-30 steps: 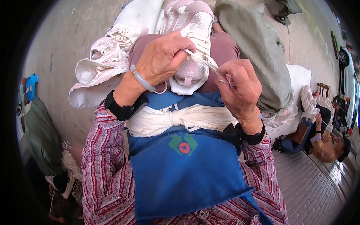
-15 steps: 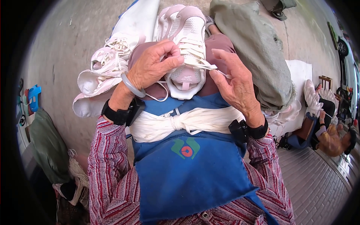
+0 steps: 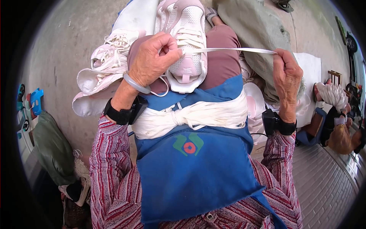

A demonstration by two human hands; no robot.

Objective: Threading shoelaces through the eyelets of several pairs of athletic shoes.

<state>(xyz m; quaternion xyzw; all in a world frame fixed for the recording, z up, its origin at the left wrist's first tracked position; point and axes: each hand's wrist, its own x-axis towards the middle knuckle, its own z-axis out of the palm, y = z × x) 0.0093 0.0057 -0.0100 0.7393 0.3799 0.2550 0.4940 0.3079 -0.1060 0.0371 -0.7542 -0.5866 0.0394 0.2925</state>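
Note:
A white and pale pink sneaker (image 3: pixel 187 68) lies across my lap between my knees, its heel toward me. White lacing crosses its upper part. One flat white shoelace (image 3: pixel 236 49) stretches taut from the sneaker out to the right. Its far end is pinched in my closed right hand (image 3: pixel 288 74), raised beyond my right knee. My left hand (image 3: pixel 154 57) is closed at the sneaker's left edge, thumb and finger pressed together where the lace leaves the shoe. Another loop of lace hangs below that hand. A tied bundle of white laces (image 3: pixel 190 118) lies across my blue apron (image 3: pixel 198 179).
More laced sneakers (image 3: pixel 110 57) are piled at my left, and other pale shoes (image 3: pixel 254 103) lie at my right. A grey-green cloth (image 3: pixel 259 38) covers something beside my right knee. Another person (image 3: pixel 343 133) sits at the far right, near a parked vehicle.
My right hand has swung out to the right and closed, drawing the shoelace straight. My left hand stays by the sneaker, which appears slightly higher in view.

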